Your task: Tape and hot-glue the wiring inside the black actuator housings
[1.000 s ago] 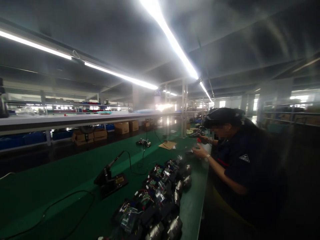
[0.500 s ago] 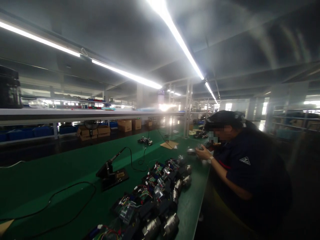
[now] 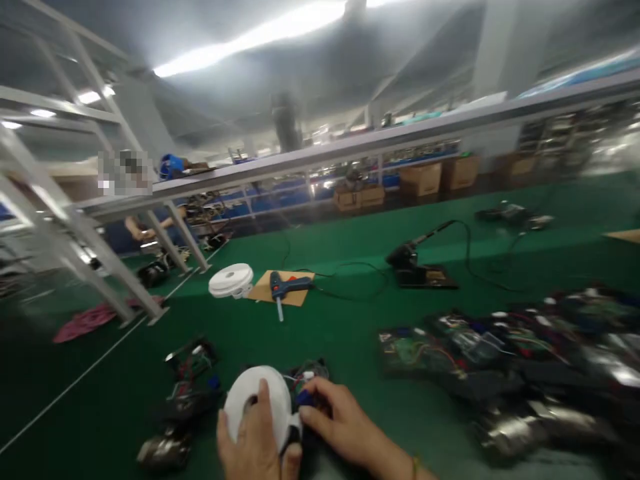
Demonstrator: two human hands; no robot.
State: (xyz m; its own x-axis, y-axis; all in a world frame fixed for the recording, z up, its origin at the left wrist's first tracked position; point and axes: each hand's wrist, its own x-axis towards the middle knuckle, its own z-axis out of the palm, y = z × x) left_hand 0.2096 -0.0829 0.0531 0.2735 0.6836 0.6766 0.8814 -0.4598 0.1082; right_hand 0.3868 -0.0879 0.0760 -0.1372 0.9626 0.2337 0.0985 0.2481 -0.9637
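Observation:
At the bottom of the head view my left hand grips a white roll of tape held over the green table. My right hand touches a small dark assembly with coloured wires just right of the roll, fingertips on a blue part. Another wired assembly and a metal cylinder part lie to the left of my hands.
A row of wired assemblies with metal motors fills the right. Farther back lie a blue glue gun on cardboard, a white tape roll and a soldering iron stand. A metal frame stands left; another person's arms work beyond it.
The view swung from a co-worker down the line to the table in front of me. My two hands, the white tape roll and the wired assembly have come into view.

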